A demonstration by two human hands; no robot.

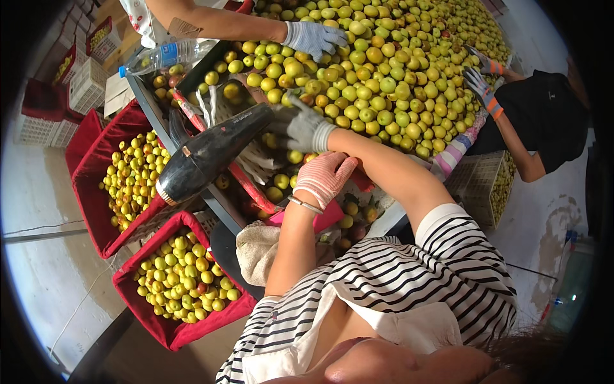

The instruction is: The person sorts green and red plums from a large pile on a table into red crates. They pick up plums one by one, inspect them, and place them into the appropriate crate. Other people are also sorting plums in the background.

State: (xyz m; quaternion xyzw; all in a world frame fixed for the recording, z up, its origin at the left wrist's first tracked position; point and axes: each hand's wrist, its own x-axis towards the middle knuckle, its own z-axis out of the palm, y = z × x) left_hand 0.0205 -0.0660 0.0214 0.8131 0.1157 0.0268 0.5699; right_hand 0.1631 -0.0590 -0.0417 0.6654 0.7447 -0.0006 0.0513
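Observation:
My left hand (324, 180), in a red-and-white striped knit glove with a metal bangle at the wrist, rests against my right forearm. Its fingers are partly curled, and whether anything lies under them is hidden. Over the near edge of a large heap of yellow-green, jujube-like fruits (383, 86) is my right hand (307, 127), in a grey knit glove. Motion blurs its spread fingers, and no fruit shows in them. Beside that hand lies a black hair dryer (216, 153), slanting across the grey frame of the sorting table (223, 209) and a red-wrapped bar (252, 187).
Two red-lined crates (180, 331) (91, 211) of fruit stand at left. A plastic water bottle (168, 55) lies on the table's corner. A co-worker's gloved hand (314, 38) reaches in from above; another's gloved hands (482, 89) touch the heap at right. A beige cloth (256, 252) hangs near me.

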